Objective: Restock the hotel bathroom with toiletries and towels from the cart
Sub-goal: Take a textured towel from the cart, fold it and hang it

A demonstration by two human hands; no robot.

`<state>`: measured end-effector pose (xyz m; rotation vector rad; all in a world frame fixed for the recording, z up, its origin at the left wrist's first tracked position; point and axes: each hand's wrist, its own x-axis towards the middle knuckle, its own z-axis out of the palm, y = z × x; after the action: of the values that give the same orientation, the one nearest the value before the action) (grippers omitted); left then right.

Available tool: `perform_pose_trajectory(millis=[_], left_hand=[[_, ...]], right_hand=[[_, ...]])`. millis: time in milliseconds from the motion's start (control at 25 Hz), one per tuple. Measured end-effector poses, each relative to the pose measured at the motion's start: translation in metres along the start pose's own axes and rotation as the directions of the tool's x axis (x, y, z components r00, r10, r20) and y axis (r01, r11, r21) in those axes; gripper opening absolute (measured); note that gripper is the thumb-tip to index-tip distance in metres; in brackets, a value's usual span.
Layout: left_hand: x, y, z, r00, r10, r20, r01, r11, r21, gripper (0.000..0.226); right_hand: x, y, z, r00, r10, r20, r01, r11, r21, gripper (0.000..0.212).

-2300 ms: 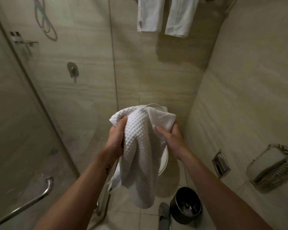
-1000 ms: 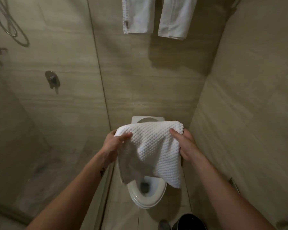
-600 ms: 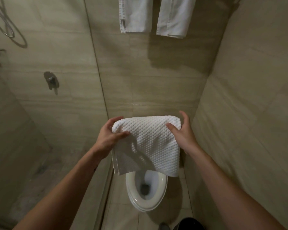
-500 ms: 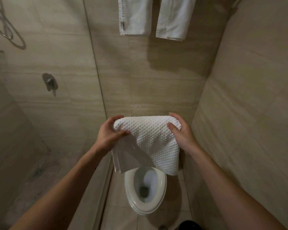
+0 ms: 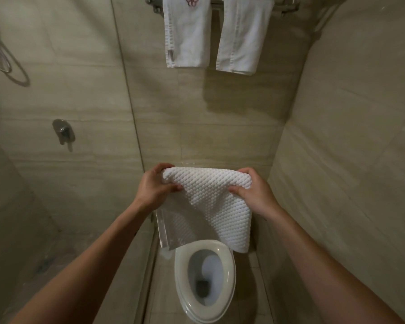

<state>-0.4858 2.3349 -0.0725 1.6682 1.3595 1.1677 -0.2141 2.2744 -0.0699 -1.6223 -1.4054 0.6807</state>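
A white waffle-textured towel (image 5: 211,202) hangs folded in front of me, over the toilet. My left hand (image 5: 153,187) grips its upper left corner and my right hand (image 5: 255,192) pinches its upper right corner. The folded edge runs level between both hands. The towel's lower part drapes down and hides the back of the toilet (image 5: 205,280). High on the back wall, a metal towel rack (image 5: 216,5) carries two white hanging towels, one on the left (image 5: 185,31) and one on the right (image 5: 242,33).
A glass shower partition (image 5: 129,113) stands to the left, with a shower valve (image 5: 63,133) and hose (image 5: 2,57) behind it. Tiled walls close in at the back and on the right. The toilet seat is down, its bowl open.
The towel went from a loose bunch to a flat fold held level, and my hands lifted it slightly. My view tilted up, so the rack with its two towels shows more.
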Motion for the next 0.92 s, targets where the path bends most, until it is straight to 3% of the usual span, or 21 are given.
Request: perform_pose_trajectory(millis=[160,360,520,720,920], left_hand=[[0.014,0.003,-0.009,1.0,-0.005,-0.02,0.006,1.0,0.029,0.048],[0.018,0.004,-0.019,0.991,0.118,-0.066,-0.099,0.967,0.234,0.042],[0.031,0.001,-0.029,0.984,0.177,-0.007,-0.168,0.944,0.283,0.039],[0.05,-0.005,-0.029,0.988,0.154,-0.021,-0.145,0.965,0.218,0.036],[0.061,0.007,-0.027,0.995,-0.035,-0.098,0.046,0.993,0.11,0.059]], right_hand=[[0.009,-0.012,0.004,0.994,-0.05,-0.101,0.033,0.985,-0.168,0.037],[0.016,-0.022,0.004,0.986,-0.154,-0.069,0.11,0.894,-0.435,0.041],[0.015,-0.035,0.001,0.99,-0.135,0.044,0.142,0.966,-0.218,0.041],[0.008,-0.046,0.009,0.981,-0.191,-0.033,0.187,0.979,-0.085,0.038],[0.011,-0.067,0.011,0.978,-0.185,-0.093,0.178,0.981,-0.081,0.037]])
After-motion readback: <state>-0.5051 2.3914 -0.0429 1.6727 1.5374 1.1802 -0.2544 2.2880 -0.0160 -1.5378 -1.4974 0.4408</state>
